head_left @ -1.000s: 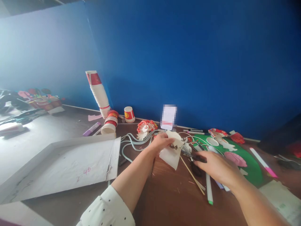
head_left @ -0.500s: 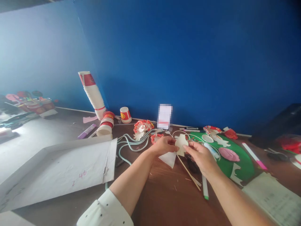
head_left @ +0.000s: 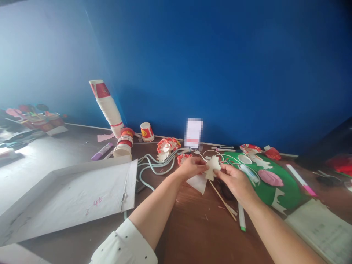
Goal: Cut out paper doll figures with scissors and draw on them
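Paper cutout just right of frame centre, pinched at its edges by left hand and right hand, thumbs on it. I see a marker lower right, cup left of centre.

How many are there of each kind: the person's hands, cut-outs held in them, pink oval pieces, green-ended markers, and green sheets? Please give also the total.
Hands: 2, left hand and right hand
Held cut-out: 1
Pink oval piece: 1
Green-ended marker: 1
Green sheet: 1
Total: 6
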`<state>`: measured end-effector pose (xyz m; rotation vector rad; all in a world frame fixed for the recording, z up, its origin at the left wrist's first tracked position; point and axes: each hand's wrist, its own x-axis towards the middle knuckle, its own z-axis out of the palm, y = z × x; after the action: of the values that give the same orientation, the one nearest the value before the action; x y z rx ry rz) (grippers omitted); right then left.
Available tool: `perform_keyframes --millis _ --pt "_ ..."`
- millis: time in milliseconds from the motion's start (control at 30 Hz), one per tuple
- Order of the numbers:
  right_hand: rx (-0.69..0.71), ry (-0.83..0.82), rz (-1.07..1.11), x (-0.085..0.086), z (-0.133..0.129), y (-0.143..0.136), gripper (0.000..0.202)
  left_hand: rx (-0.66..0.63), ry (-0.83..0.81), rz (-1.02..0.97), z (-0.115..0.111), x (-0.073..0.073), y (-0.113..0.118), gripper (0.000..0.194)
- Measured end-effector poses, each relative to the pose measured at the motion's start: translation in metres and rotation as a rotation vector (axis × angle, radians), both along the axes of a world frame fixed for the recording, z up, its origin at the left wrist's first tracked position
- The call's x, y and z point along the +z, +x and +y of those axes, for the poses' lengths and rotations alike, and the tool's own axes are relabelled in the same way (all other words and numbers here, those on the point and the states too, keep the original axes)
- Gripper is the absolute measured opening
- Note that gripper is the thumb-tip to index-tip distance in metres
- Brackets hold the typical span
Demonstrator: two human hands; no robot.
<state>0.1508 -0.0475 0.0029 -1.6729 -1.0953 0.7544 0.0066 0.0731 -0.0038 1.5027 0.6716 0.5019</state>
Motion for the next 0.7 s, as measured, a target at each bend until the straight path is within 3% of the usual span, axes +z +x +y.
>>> perform_keyframes --millis 100,300,433,567,700 --pt "-0.047 -0.011 -0.032 0.003 0.000 0.001 0.040 0.058 0.098 0.041 0.002 0.002 -0.001 0.017" --pt "-0.137 -0.056 -0.244 0.027 -0.004 0.013 0.036 0.327 0.115 0.077 0.007 0.010 -0.005 0.016" --pt "-0.053 -0.142 -0.414 0.037 -0.013 0.028 0.025 0.379 0.103 0.040 0.004 0.015 -0.006 0.014" --pt "0.077 -0.365 -0.705 0.041 -0.028 0.034 0.015 0.366 0.091 0.049 0.000 0.016 -0.009 0.012" --pt "0.143 -0.592 -0.745 0.041 -0.045 0.030 0.014 0.383 0.004 0.010 -0.008 0.014 -0.018 0.014"
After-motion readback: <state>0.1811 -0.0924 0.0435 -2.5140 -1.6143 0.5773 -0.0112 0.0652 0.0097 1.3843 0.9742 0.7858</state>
